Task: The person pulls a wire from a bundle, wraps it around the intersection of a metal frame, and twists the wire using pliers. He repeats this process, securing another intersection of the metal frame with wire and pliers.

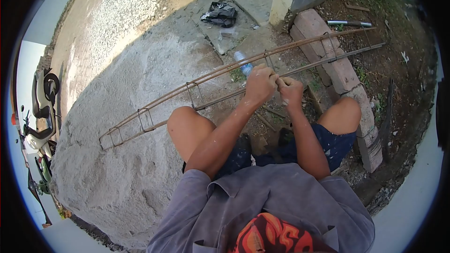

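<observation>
A long, narrow rebar cage [211, 73] runs diagonally in front of me, with thin square stirrups [191, 93] spaced along its rusty bars. My left hand [261, 83] is closed at the cage's near bar, just below a stirrup [268, 60], and covers part of that bar. Close beside it, almost touching, my right hand [290, 92] is closed with its fingertips against the same spot. Whatever lies between its fingers is hidden. Behind the cage lies a clear plastic bottle [243, 63] with a blue label.
A grey sand pile [122, 178] lies under the cage's left end. Concrete blocks [328, 54] lie beneath its right part, near a metal tube [349, 23]. A black plastic bag [220, 15] lies farther off. White gravel [129, 9] and a motorbike [42, 112] are at left.
</observation>
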A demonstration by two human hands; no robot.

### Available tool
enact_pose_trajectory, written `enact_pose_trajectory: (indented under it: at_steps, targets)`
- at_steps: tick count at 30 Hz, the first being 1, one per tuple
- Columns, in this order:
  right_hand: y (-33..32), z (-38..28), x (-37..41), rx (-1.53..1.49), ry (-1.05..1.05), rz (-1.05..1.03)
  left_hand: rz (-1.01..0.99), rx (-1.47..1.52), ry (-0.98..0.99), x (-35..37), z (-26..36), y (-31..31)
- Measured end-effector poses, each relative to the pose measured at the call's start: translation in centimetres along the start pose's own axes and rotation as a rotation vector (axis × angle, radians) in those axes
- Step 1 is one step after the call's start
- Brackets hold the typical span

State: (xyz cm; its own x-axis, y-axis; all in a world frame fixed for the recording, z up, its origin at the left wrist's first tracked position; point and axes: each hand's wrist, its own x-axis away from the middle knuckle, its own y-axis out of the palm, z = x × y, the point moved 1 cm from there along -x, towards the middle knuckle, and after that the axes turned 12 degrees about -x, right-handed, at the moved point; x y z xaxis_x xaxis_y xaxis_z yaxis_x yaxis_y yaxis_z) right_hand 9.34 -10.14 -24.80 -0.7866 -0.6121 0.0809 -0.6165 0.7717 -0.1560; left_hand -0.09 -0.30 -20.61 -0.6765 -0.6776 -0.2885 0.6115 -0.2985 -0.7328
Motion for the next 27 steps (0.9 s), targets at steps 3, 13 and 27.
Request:
enact_pose_trajectory:
  at_steps: [3, 13, 27]
  targets:
    - [0.0, -0.3, 0.1, 0.014, -0.050, -0.010, 0.029, -0.060, 0.079, 0.5, 0.1, 0.5]
    - [-1.7, -3.4, 0.4, -0.077, 0.152, -0.282, -0.057, 0.039, 0.152, 1.0, -0.5, -0.5]
    - [-1.3, -4.4, 1.5, -0.031, 0.191, -0.169, -0.829, 0.409, -0.449, -3.5, -3.6, 1.3]
